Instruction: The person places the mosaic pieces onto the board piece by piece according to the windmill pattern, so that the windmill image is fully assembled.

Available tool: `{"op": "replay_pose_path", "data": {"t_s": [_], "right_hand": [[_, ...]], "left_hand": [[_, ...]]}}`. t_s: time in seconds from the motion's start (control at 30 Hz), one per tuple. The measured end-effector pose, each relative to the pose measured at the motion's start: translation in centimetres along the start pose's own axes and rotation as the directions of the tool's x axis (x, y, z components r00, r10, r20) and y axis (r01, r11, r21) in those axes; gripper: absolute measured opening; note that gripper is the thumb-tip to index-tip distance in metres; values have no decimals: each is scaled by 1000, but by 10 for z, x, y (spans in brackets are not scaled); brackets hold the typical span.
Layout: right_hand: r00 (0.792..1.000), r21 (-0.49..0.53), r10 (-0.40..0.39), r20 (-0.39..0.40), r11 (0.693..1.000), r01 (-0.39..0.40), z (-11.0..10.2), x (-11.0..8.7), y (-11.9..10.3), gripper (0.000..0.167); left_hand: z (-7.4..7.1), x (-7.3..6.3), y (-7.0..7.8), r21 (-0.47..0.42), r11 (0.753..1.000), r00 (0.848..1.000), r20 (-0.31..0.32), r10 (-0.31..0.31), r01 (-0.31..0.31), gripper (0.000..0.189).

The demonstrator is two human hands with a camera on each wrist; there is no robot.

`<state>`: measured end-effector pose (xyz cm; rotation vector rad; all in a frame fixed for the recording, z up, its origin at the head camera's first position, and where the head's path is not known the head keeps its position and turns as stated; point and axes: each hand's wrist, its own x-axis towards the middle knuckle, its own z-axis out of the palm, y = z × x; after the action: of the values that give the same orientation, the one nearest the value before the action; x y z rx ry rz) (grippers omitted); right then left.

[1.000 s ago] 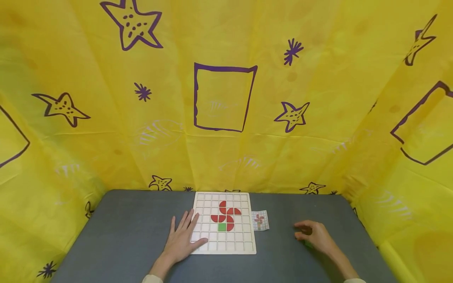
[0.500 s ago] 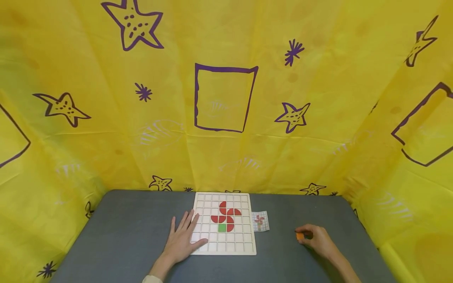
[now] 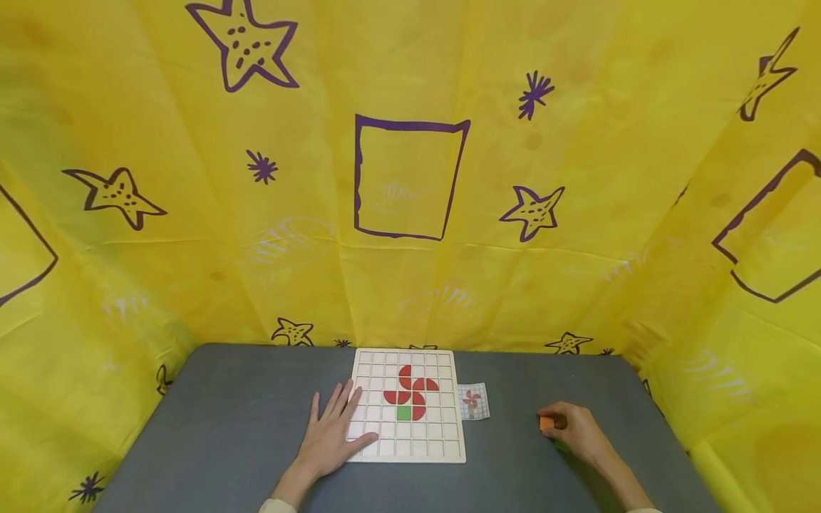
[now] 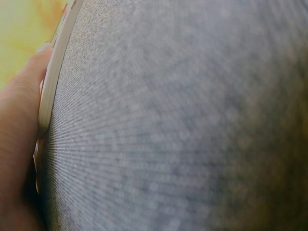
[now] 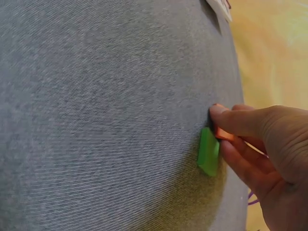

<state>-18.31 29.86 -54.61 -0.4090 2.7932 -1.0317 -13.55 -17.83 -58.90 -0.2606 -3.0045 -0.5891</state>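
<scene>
A white gridded board (image 3: 442, 429) lies on the table with several red rounded tiles (image 3: 419, 400) set in a pinwheel and one green square tile (image 3: 403, 413) just under them. My left hand (image 3: 330, 434) rests with spread fingers over the board's left edge, thumb near its lower left corner. Out to the right, my right hand (image 3: 580, 432) pinches a small orange block (image 3: 546, 422) between thumb and fingers. Right beside that block, the right wrist view has a green piece (image 5: 208, 151) by the fingertips.
A small printed card (image 3: 473, 401) with a red pinwheel pattern lies against the board's right edge. The dark grey table (image 3: 244, 420) is walled at the back and sides by a yellow curtain (image 3: 410, 285) with purple drawings.
My right hand's fingers have come round the orange block, which did not show plainly a second ago. The green piece shows again under that hand. My left hand stays put.
</scene>
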Motion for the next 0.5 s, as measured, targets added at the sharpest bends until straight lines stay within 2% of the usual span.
{"op": "replay_pose_path", "data": {"t_s": [0.23,0.5], "right_hand": [[1000,-4,8,-6,1000,-8,2,0,-1,29],[1000,-47,-29,-3,998,29,5,5,-6,29]], "left_hand": [[2,-1,-1,-2,1000,1000,-16,10,-10,94],[4,-1,-3,13,1000,1000,-16,8,-8,95]]}}
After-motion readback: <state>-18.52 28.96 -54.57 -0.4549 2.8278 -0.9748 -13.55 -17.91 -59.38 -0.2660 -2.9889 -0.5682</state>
